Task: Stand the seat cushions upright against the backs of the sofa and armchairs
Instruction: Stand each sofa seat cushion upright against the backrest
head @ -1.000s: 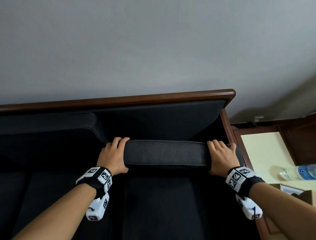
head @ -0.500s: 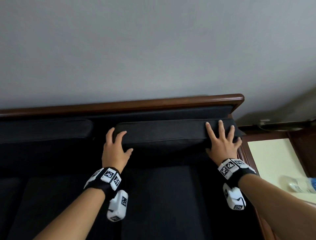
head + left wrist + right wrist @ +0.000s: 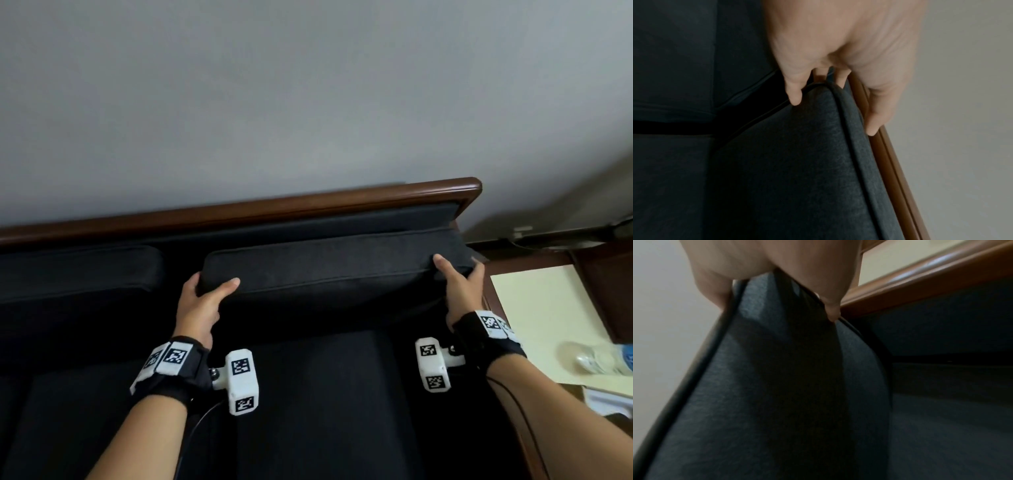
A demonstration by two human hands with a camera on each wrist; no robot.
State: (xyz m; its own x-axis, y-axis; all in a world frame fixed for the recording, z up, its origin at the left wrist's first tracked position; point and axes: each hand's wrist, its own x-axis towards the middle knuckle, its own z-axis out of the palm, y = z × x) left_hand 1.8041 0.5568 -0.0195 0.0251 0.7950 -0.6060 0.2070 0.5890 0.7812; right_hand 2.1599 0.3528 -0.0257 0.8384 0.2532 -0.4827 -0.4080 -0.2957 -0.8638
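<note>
Two hands on one seat cushion [image 3: 329, 270]. Nearest me, bare sofa seat base [image 3: 325, 394], dark. My left hand [image 3: 200, 303] grips the cushion's left top corner, thumb on the front face, fingers wrapped over the back; left wrist view shows the fingers [image 3: 877, 113] between cushion and wooden back rail [image 3: 898, 175]. My right hand [image 3: 460, 291] grips the right top corner, thumb in front, fingers behind. Cushion is raised on edge, leaning toward the sofa backrest [image 3: 308, 224], just below the wood rail [image 3: 274, 207]. Second cushion [image 3: 78, 270] stands to the left against the back. Far right: side tabletop [image 3: 534, 301] with a plastic bottle [image 3: 596, 358]. Wall [image 3: 274, 102] behind.
</note>
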